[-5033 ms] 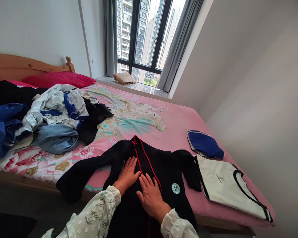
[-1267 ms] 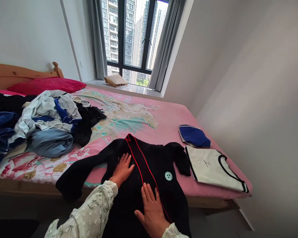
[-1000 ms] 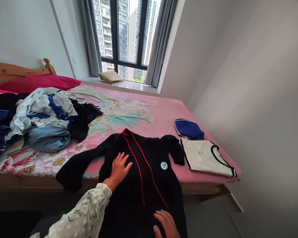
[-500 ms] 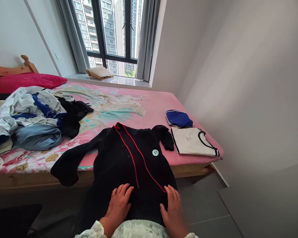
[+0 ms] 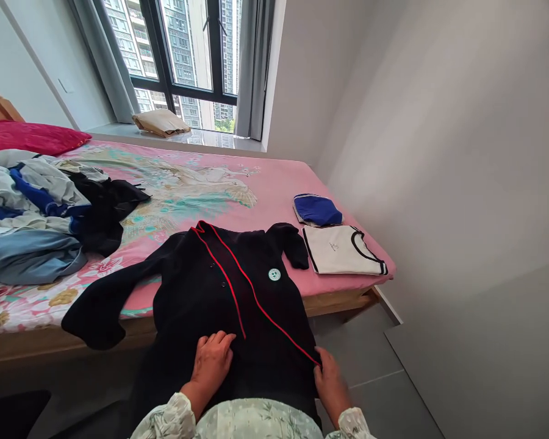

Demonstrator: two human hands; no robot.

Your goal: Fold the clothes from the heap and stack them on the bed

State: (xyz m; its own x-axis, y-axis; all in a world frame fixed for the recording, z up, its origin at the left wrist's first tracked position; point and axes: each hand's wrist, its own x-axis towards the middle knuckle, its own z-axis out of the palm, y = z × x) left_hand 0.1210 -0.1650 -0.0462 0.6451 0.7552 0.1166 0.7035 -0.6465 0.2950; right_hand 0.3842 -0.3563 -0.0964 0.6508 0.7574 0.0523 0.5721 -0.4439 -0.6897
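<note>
A black jacket [image 5: 229, 286] with red piping and a round green badge lies spread on the pink bed [image 5: 274, 183], its lower half hanging over the near edge. My left hand [image 5: 213, 360] rests flat on the jacket's lower front, fingers apart. My right hand [image 5: 329, 381] grips the jacket's lower right edge where the red piping ends, fingers curled round the cloth. One black sleeve [image 5: 105, 302] trails left over the wooden bed rail.
A pile of unfolded clothes [image 5: 41, 213] fills the bed's left side. A folded white shirt [image 5: 343, 257] and a folded blue garment [image 5: 317, 209] lie at the right corner. A red pillow [image 5: 27, 135], a window sill with a tan bag [image 5: 161, 122], grey floor at right.
Both hands slid down the jacket from its chest to its hem. The right hand went from flat on the cloth to gripping the right edge. The view pulled back and turned right.
</note>
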